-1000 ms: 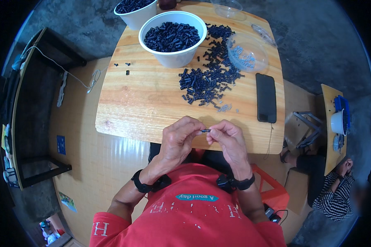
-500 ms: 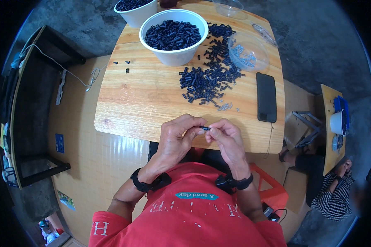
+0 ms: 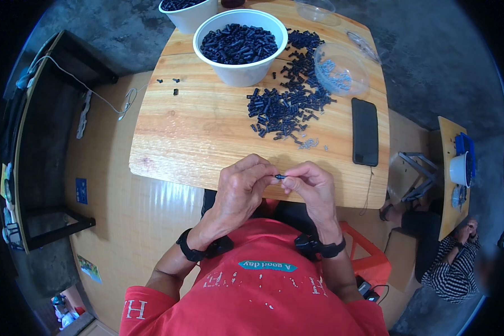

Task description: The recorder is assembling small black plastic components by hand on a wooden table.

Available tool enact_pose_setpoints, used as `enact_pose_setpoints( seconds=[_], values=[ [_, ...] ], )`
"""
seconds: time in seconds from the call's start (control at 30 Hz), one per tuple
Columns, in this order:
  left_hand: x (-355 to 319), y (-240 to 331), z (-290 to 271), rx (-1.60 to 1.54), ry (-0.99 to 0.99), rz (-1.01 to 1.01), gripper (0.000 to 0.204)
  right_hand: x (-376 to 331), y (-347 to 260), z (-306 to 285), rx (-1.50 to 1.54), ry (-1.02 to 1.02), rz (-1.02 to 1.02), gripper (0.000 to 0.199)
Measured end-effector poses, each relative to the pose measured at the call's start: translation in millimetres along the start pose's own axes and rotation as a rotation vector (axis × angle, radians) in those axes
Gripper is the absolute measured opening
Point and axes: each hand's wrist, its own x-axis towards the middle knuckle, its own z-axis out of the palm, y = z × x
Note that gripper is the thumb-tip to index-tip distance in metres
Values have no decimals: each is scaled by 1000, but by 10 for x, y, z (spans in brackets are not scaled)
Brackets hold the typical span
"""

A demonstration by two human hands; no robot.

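Note:
Between my two hands, just over the near edge of the table, is a small black tubular part (image 3: pixel 280 177). My left hand (image 3: pixel 242 187) pinches its left end between thumb and fingers. The fingertips of my right hand (image 3: pixel 313 187) close on its right end; whether they also hold a tiny piece there is hidden. Beyond my hands lies a loose pile of similar black parts (image 3: pixel 283 109). Tiny pale, clear-looking pieces (image 3: pixel 308 144) are scattered at the pile's near edge.
A white tub (image 3: pixel 241 73) full of black parts stands behind the pile, with a second white tub (image 3: pixel 190 19) farther left. A clear bowl (image 3: pixel 355 78) holds pale pieces. A phone (image 3: pixel 365 131) lies at right. Another person (image 3: pixel 451 274) sits at a side table (image 3: pixel 448 213).
Both hands stay in place around the small black part, with the fingers shifting slightly. The whole view has moved a little, so the table things appear slightly farther up and right.

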Motion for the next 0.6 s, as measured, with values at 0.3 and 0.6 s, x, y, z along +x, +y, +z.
enact_pose_setpoints(
  seconds=[0.3, 0.6],
  values=[
    [-12, -24, 54, 28, 26, -39, 18, 11, 61, 111, 80, 87, 49, 15],
    [60, -92, 73, 79, 38, 65, 19, 34, 48, 183, 334, 157, 224, 15]
  ],
)
